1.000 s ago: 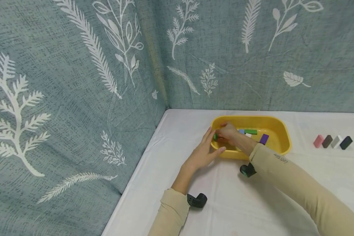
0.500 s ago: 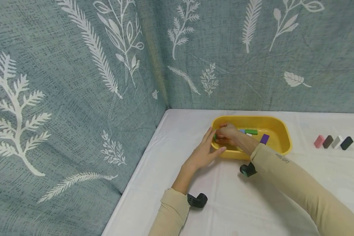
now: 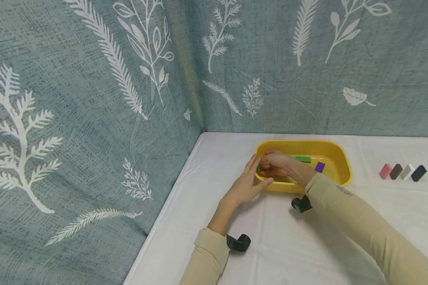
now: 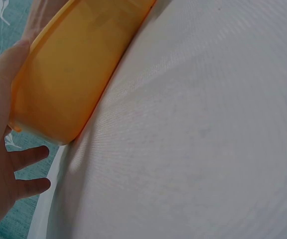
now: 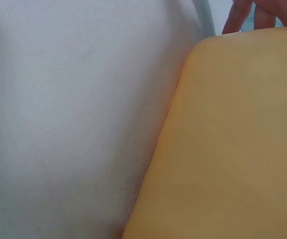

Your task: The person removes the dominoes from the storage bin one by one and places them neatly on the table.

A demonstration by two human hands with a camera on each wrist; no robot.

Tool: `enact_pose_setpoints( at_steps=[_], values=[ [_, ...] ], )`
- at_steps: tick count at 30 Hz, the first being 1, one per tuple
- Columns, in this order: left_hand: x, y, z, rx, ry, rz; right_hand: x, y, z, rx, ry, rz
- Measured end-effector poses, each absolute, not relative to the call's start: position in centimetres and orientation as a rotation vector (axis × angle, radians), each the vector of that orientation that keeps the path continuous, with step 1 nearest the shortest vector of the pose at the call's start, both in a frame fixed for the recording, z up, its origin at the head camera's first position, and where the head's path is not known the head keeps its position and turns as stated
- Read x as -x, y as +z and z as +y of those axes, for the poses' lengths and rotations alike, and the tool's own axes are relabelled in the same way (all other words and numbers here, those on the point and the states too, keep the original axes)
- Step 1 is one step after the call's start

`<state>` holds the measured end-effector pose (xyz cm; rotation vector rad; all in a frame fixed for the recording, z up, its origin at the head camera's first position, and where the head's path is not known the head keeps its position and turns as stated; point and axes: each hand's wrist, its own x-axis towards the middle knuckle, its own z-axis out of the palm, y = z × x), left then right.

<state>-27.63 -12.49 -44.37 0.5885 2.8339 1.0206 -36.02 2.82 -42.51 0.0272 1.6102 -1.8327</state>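
A yellow plastic bin (image 3: 342, 174) stands on the white cloth. My left hand (image 3: 243, 185) rests against its left end, thumb along the near rim and the other fingers spread. In the left wrist view two fingers (image 4: 31, 186) stretch out below the bin's corner. Inside the bin, my right hand (image 3: 276, 161) curls its fingers at the left end, pinching a small green block (image 3: 258, 168) beside the wall; the palm side is hidden. Behind its wrist lie another green block (image 3: 303, 159), a sliver of a light blue block (image 3: 294, 157) and a purple block (image 3: 320, 167).
To the right of the bin, pink (image 3: 385, 171), dark brown (image 3: 396, 171), white (image 3: 407, 171) and black (image 3: 419, 173) blocks stand in a row. Patterned teal fabric (image 3: 271, 79) hangs behind and at the left. Black wrist cameras (image 3: 239, 242) sit under both forearms.
My right hand and forearm have shifted slightly, now covering the white block seen earlier in the bin. The green block at the fingertips sits slightly lower and farther left. My left hand stays put.
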Motion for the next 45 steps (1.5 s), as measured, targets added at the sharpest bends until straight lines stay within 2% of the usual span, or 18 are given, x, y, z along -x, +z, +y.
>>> enact_pose_setpoints(
  at_steps=[23,33,45],
  values=[
    [27.5,-44.4,-12.6,-0.572,1.055,2.819,36.1,-42.9,3.3,0.071,-1.732,1.671],
    [27.5,-44.3,-12.5,-0.578,1.063,2.816,35.9,-42.8,3.3,0.020,-1.775,1.630],
    [27.5,-44.4,-12.7,-0.600,1.048,2.832,36.1,-42.9,4.5,0.079,-1.867,1.651]
  ],
)
